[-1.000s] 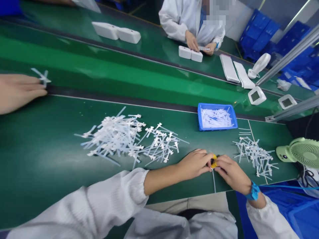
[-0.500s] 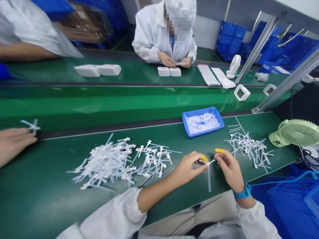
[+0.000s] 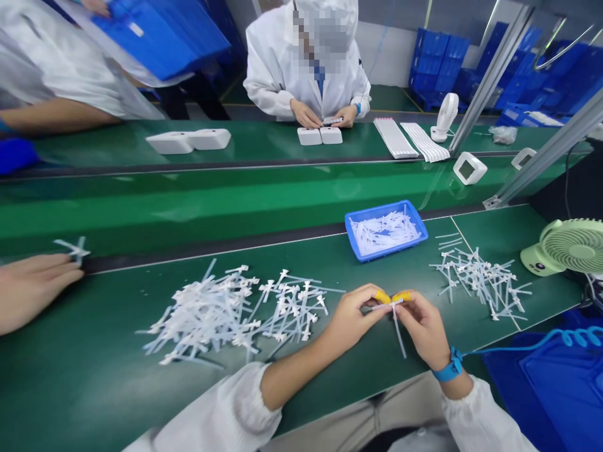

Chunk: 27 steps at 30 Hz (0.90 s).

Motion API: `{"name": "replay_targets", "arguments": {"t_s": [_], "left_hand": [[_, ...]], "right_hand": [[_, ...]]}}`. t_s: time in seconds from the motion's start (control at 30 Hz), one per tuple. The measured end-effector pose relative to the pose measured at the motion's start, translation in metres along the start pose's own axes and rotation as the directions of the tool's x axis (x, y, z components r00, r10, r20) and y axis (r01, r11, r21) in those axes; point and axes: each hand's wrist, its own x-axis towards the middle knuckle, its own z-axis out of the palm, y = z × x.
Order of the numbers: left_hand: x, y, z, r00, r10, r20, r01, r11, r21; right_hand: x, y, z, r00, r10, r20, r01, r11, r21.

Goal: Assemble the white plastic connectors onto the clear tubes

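Between both hands is a small white piece with thin translucent strips (image 3: 400, 336), one strip hanging down over the green table. My left hand (image 3: 354, 312) pinches the piece's left side between thumb and forefinger. From the right, my right hand (image 3: 425, 323) pinches its other side, and the two yellow-covered fingertips almost touch. A blue band circles my right wrist. Left of my hands lie a large heap of similar white pieces (image 3: 200, 317) and a smaller cluster (image 3: 294, 304). On the right is another loose group of these pieces (image 3: 485, 279).
Behind my hands stands a blue tray (image 3: 360, 254) holding white strips. A green fan (image 3: 546, 251) stands at the right. At the left edge, another person's hand (image 3: 38, 289) is by a strip piece. Across the green conveyor (image 3: 211, 196), a co-worker (image 3: 306, 69) handles something near white boxes.
My right hand has moved left and its fingertips now close on the piece beside my left hand's. The hanging strip has tilted. A person carrying a blue crate has appeared at the upper left.
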Motion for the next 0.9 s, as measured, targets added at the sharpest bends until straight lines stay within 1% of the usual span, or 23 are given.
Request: {"name": "replay_targets", "arguments": {"t_s": [0.1,0.17,0.33,0.43,0.53,0.63,0.8,0.9], "left_hand": [[-0.001,-0.001,0.001,0.994,-0.105,0.023,0.107,0.991,-0.077],[-0.001,0.000,0.000,0.987,-0.151,0.059,0.157,0.981,-0.112],[0.000,0.001,-0.001,0.978,-0.182,0.098,0.197,0.964,-0.177],[0.001,-0.002,-0.002,0.977,-0.183,0.105,0.201,0.959,-0.198],[0.002,-0.004,-0.005,0.978,-0.184,0.095,0.196,0.972,-0.129],[0.004,-0.004,-0.007,0.977,-0.185,0.107,0.190,0.981,-0.042],[0.007,-0.007,-0.008,0.982,-0.166,0.091,0.166,0.986,0.009],[0.009,-0.004,-0.011,0.988,-0.121,0.096,0.114,0.991,0.075]], "right_hand": [[0.002,-0.001,0.001,1.000,0.019,-0.018,-0.020,0.999,-0.028],[0.003,0.000,0.001,0.999,0.031,-0.029,-0.032,0.998,-0.053],[0.003,0.001,0.000,0.999,0.034,-0.017,-0.035,0.997,-0.073],[0.003,0.001,0.000,0.999,0.030,-0.021,-0.031,0.995,-0.090],[0.004,0.000,0.000,1.000,0.005,-0.027,-0.008,0.993,-0.114],[0.007,0.001,0.001,1.000,-0.008,-0.023,0.006,0.997,-0.078],[0.011,0.007,0.006,0.999,-0.009,-0.034,0.008,0.999,-0.047],[0.014,0.012,0.012,0.998,-0.005,-0.068,0.003,1.000,-0.023]]}}
